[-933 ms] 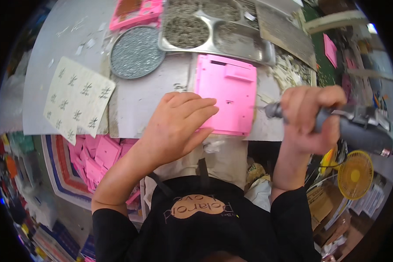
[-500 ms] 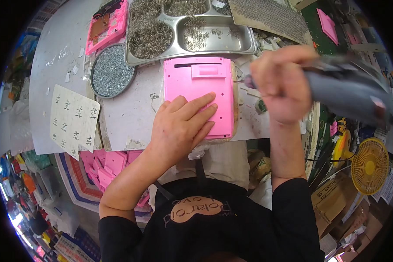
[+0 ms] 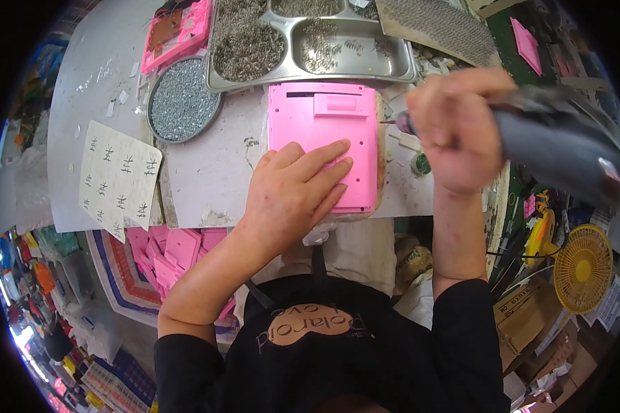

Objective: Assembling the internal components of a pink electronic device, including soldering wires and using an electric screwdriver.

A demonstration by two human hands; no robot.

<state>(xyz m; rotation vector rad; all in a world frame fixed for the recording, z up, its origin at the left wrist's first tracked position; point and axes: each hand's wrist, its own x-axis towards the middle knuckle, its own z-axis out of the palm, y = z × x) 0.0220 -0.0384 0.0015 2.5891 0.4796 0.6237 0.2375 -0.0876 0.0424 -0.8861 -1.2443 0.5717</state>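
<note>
A flat pink plastic casing (image 3: 297, 124) with a slot and several small holes lies on the workbench in front of me. My left hand (image 3: 289, 186) rests on its left and lower part, fingers stretched across the top face. Held sideways, a dark grey power screwdriver (image 3: 554, 148) is in the fist of my right hand (image 3: 461, 134). Its thin bit points left at the casing's upper right edge; whether the tip touches, I cannot tell. Motion blurs the tool and my right hand.
Beyond the casing stands a metal compartment tray (image 3: 386, 69) of small dark metal parts. A round dish (image 3: 186, 103) of silvery screws sits left of it, near a pink frame (image 3: 179, 41). A marked paper sheet (image 3: 120, 175) lies left. Pink pieces (image 3: 179, 251) fill a striped bag below.
The whole view has shifted slightly, so the bench things appear a little to the right and higher. Both hands keep nearly the same places relative to the casing.
</note>
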